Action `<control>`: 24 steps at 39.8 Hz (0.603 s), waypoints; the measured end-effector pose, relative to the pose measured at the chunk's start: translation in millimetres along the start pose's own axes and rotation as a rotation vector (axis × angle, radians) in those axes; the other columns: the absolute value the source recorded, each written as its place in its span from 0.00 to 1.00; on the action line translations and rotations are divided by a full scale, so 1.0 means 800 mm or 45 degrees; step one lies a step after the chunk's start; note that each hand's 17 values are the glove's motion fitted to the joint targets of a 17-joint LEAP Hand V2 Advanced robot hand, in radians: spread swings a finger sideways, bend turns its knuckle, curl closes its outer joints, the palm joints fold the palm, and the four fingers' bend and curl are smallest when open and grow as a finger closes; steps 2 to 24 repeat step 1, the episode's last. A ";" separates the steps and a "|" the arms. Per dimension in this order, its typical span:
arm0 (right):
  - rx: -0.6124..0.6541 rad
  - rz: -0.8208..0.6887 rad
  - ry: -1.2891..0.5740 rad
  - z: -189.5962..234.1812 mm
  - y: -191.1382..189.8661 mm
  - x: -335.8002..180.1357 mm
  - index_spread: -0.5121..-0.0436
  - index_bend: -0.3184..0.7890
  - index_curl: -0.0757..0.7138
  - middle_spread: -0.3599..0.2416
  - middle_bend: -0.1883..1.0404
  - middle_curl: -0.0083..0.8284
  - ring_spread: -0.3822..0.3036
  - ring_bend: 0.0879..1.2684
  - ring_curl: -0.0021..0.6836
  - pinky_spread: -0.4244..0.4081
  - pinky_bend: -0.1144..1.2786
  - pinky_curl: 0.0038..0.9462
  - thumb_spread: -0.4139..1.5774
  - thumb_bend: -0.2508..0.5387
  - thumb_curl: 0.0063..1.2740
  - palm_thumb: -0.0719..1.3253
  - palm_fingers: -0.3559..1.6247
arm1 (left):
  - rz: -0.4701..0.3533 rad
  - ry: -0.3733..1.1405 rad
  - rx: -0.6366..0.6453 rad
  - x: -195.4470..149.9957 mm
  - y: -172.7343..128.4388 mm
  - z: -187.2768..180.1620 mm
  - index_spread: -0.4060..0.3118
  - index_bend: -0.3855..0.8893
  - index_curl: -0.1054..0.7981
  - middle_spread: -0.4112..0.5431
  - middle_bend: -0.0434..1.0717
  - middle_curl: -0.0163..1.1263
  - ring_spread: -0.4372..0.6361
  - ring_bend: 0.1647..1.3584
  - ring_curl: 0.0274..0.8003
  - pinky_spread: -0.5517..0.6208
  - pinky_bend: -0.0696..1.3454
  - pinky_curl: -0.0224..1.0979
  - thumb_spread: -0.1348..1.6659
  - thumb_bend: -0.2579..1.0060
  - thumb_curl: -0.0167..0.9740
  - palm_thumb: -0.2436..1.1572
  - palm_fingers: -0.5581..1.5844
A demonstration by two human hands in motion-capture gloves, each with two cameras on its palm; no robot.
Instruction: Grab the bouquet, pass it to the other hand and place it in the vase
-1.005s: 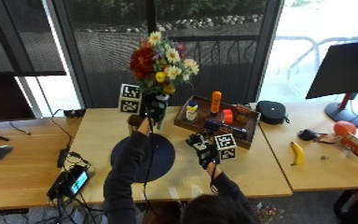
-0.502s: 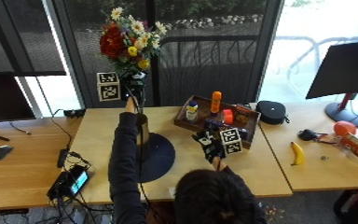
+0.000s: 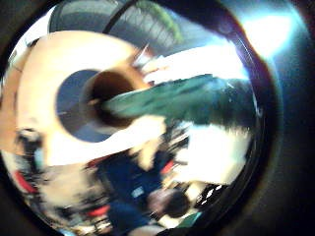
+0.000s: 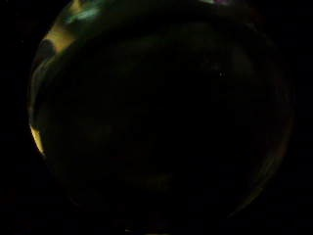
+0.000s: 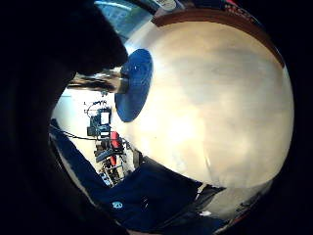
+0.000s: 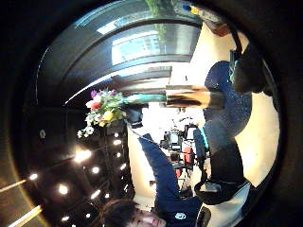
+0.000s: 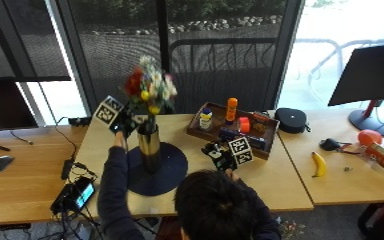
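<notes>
A wooden bench (image 7: 272, 175) stands before dark windows, with a round blue mat (image 7: 169, 172) on it. A metal vase (image 7: 149, 145) stands upright on the mat, and the bouquet (image 7: 149, 92) rises from its mouth, stems down inside. The left hand (image 7: 122, 125) is just beside the stems at the vase's rim; whether its fingers hold them cannot be told. The right hand (image 7: 222, 155) hangs over the bench near a wooden tray (image 7: 202, 131) of bottles, fingers loosely curled, holding nothing.
</notes>
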State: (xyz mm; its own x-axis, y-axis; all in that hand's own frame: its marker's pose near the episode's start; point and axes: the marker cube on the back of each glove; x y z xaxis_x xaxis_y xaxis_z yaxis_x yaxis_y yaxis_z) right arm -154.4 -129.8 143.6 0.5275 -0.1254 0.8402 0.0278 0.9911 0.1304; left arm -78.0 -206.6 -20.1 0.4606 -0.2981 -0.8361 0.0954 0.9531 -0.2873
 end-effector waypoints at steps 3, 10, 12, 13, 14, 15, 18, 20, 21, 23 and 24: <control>0.031 -0.031 0.022 -0.001 -0.001 -0.002 0.56 0.44 0.64 0.31 0.31 0.66 0.25 0.16 0.71 0.37 0.20 0.41 0.70 0.29 0.33 0.69 0.70 | -0.088 -0.055 -0.010 -0.016 0.000 0.001 0.43 0.34 0.72 0.27 0.50 0.57 0.31 0.22 0.62 0.72 0.19 0.25 0.41 0.08 0.65 0.67 0.39; 0.031 -0.031 0.022 -0.001 -0.001 -0.002 0.56 0.44 0.64 0.31 0.31 0.66 0.25 0.16 0.71 0.37 0.20 0.41 0.70 0.29 0.33 0.69 0.70 | -0.088 -0.055 -0.010 -0.016 0.000 0.001 0.43 0.34 0.72 0.27 0.50 0.57 0.31 0.22 0.62 0.72 0.19 0.25 0.41 0.08 0.65 0.67 0.39; 0.031 -0.031 0.022 -0.001 -0.001 -0.002 0.56 0.44 0.64 0.31 0.31 0.66 0.25 0.16 0.71 0.37 0.20 0.41 0.70 0.29 0.33 0.69 0.70 | -0.088 -0.055 -0.010 -0.016 0.000 0.001 0.43 0.34 0.72 0.27 0.50 0.57 0.31 0.22 0.62 0.72 0.19 0.25 0.41 0.08 0.65 0.67 0.39; 0.031 -0.031 0.022 -0.001 -0.001 -0.002 0.56 0.44 0.64 0.31 0.31 0.66 0.25 0.16 0.71 0.37 0.20 0.41 0.70 0.29 0.33 0.69 0.70 | -0.088 -0.055 -0.010 -0.016 0.000 0.001 0.43 0.34 0.72 0.27 0.50 0.57 0.31 0.22 0.62 0.72 0.19 0.25 0.41 0.08 0.65 0.67 0.39; 0.031 -0.031 0.022 -0.001 -0.001 -0.002 0.56 0.44 0.64 0.31 0.31 0.66 0.25 0.16 0.71 0.37 0.20 0.41 0.70 0.29 0.33 0.69 0.70 | -0.088 -0.055 -0.010 -0.016 0.000 0.001 0.43 0.34 0.72 0.27 0.50 0.57 0.31 0.22 0.62 0.72 0.19 0.25 0.41 0.08 0.65 0.67 0.39; 0.031 -0.031 0.022 -0.001 -0.001 -0.002 0.56 0.44 0.64 0.31 0.31 0.66 0.25 0.16 0.71 0.37 0.20 0.41 0.70 0.29 0.33 0.69 0.70 | -0.088 -0.055 -0.010 -0.016 0.000 0.001 0.43 0.34 0.72 0.27 0.50 0.57 0.31 0.22 0.62 0.72 0.19 0.25 0.41 0.08 0.65 0.67 0.39; 0.031 -0.031 0.022 -0.001 -0.001 -0.002 0.56 0.44 0.64 0.31 0.31 0.66 0.25 0.16 0.71 0.37 0.20 0.41 0.70 0.29 0.33 0.69 0.70 | -0.088 -0.055 -0.010 -0.016 0.000 0.001 0.43 0.34 0.72 0.27 0.50 0.57 0.31 0.22 0.62 0.72 0.19 0.25 0.41 0.08 0.65 0.67 0.39; 0.031 -0.031 0.022 -0.001 -0.001 -0.002 0.56 0.44 0.64 0.31 0.31 0.66 0.25 0.16 0.71 0.37 0.20 0.41 0.70 0.29 0.33 0.69 0.70 | -0.088 -0.055 -0.010 -0.016 0.000 0.001 0.43 0.34 0.72 0.27 0.50 0.57 0.31 0.22 0.62 0.72 0.19 0.25 0.41 0.08 0.65 0.67 0.39; 0.031 -0.031 0.022 -0.001 -0.001 -0.002 0.56 0.44 0.64 0.31 0.31 0.66 0.25 0.16 0.71 0.37 0.20 0.41 0.70 0.29 0.33 0.69 0.70 | -0.088 -0.055 -0.010 -0.016 0.000 0.001 0.43 0.34 0.72 0.27 0.50 0.57 0.31 0.22 0.62 0.72 0.19 0.25 0.41 0.08 0.65 0.67 0.39; 0.031 -0.031 0.022 -0.001 -0.001 -0.002 0.56 0.44 0.64 0.31 0.31 0.66 0.25 0.16 0.71 0.37 0.20 0.41 0.70 0.29 0.33 0.69 0.70 | -0.088 -0.055 -0.010 -0.016 0.000 0.001 0.43 0.34 0.72 0.27 0.50 0.57 0.31 0.22 0.62 0.72 0.19 0.25 0.41 0.08 0.65 0.67 0.39; 0.031 -0.031 0.022 -0.001 -0.001 -0.002 0.56 0.44 0.64 0.31 0.31 0.66 0.25 0.16 0.71 0.37 0.20 0.41 0.70 0.29 0.33 0.69 0.70 | -0.088 -0.055 -0.010 -0.016 0.000 0.001 0.43 0.34 0.72 0.27 0.50 0.57 0.31 0.22 0.62 0.72 0.19 0.25 0.41 0.08 0.65 0.67 0.39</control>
